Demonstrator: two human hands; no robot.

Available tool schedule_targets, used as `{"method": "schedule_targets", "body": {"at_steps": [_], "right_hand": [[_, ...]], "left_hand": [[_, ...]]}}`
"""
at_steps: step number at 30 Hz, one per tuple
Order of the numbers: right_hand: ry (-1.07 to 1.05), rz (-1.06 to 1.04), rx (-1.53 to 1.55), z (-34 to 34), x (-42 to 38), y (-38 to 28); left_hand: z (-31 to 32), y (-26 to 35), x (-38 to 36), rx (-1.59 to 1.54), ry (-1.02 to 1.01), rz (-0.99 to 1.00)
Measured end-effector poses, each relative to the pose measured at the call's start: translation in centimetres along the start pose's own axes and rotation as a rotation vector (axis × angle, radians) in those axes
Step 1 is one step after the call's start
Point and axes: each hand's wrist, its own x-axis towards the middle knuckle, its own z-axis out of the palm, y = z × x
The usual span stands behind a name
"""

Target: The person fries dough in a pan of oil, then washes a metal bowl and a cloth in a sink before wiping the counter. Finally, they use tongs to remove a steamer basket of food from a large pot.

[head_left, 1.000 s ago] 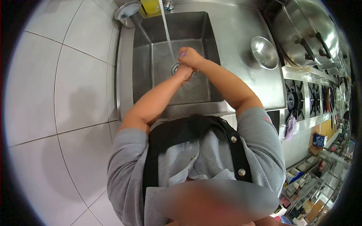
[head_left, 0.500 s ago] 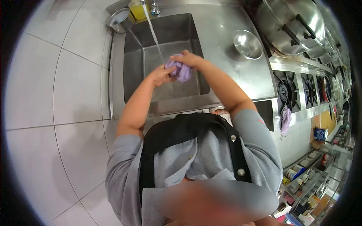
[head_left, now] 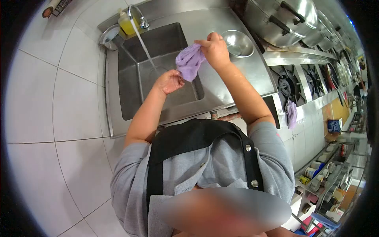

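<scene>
A damp-looking purple cloth (head_left: 190, 61) is stretched between my two hands, over the right part of the steel sink (head_left: 130, 93). My right hand (head_left: 215, 49) grips its upper end, fingers closed, near the sink's right edge. Lower down, my left hand (head_left: 169, 81) pinches the cloth's lower left corner over the basin. Water runs from the faucet (head_left: 138, 17) into the sink, to the left of the cloth, and does not touch it. Beyond my right hand a round metal bowl (head_left: 238, 43) rests on the steel counter (head_left: 252, 73).
A yellow bottle (head_left: 127, 24) and a metal container (head_left: 112, 37) stand at the sink's back left corner. Large lidded pots (head_left: 272, 19) are at the back right. Gas burners (head_left: 287, 85) lie right of the counter, with another purple cloth (head_left: 291, 114) hanging from their front.
The cloth was bunched between both hands and is now spread out. My right hand has moved right and up, away from my left. The view has shifted slightly.
</scene>
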Motion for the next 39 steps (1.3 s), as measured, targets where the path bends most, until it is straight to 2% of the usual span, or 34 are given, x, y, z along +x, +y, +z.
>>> {"method": "schedule_targets", "body": {"at_steps": [3,6,8,11,12,15,18,21,22,23,24,25,26,27,29,31,33,34,37,38,39], "right_hand": [[-0.068,0.096,-0.046,-0.7,-0.9,0.2],[-0.078,0.165,0.010,-1.2,-2.1,1.2],[-0.129,0.241,0.100,-1.5,-2.8,1.8],[0.046,0.550,0.561,0.1,-5.2,2.2],[-0.109,0.652,0.636,-0.2,-5.9,2.3],[-0.754,0.985,1.276,1.0,-7.5,1.5],[-0.624,0.926,1.637,3.1,-8.6,-1.6],[-0.340,0.688,1.944,0.0,-4.9,-4.2],[-0.321,0.766,1.820,0.4,-4.2,-3.5],[-0.306,0.826,1.476,-0.3,-4.7,-2.6],[-0.457,0.812,1.186,1.6,-5.7,0.6],[-0.637,0.656,0.839,2.1,-5.6,3.0],[-0.735,0.632,0.670,-0.1,-4.7,1.6],[-0.678,0.604,0.707,0.3,-5.0,1.7],[-0.554,0.548,0.772,0.9,-5.5,2.4],[-0.423,0.591,1.258,-0.2,-5.0,0.2],[-0.097,0.599,1.674,0.0,-4.2,-3.0],[-0.125,0.562,1.859,-0.1,-3.9,-3.2],[-0.149,0.721,2.227,-0.9,-3.5,-3.5],[-0.094,0.827,2.194,-0.6,-3.8,-3.0],[-0.050,0.846,2.115,-0.4,-3.9,-2.3]], "left_hand": [[7.1,-0.5,1.8,0.220,0.469,0.325],[9.8,1.3,1.8,0.461,0.416,0.564],[13.1,1.9,1.1,0.368,0.345,0.534],[14.2,2.2,0.4,0.295,0.183,0.463],[14.7,2.1,0.6,0.267,0.130,0.451],[16.7,1.2,1.2,0.290,0.062,0.452],[18.6,1.5,1.2,0.371,0.015,0.438],[19.4,2.4,0.5,0.605,0.049,0.382],[19.4,3.0,0.5,0.682,0.062,0.371],[19.3,3.6,0.2,0.757,0.078,0.358],[19.6,4.2,-0.3,0.764,0.076,0.362],[20.2,4.8,-0.8,0.772,0.071,0.368],[20.9,5.0,-1.0,0.787,0.127,0.394],[21.5,5.0,-1.0,0.802,0.182,0.419],[22.6,5.0,-1.1,1.007,0.189,0.321],[22.9,5.1,-1.0,1.193,0.195,0.274],[22.8,5.2,-0.8,1.363,0.208,0.279],[23.2,5.1,-1.0,1.545,0.233,0.336],[22.4,5.6,-0.8,1.316,0.259,0.103],[22.5,5.6,-1.1,1.427,0.364,0.204],[21.9,6.0,-1.1,1.339,0.383,0.236]]}}
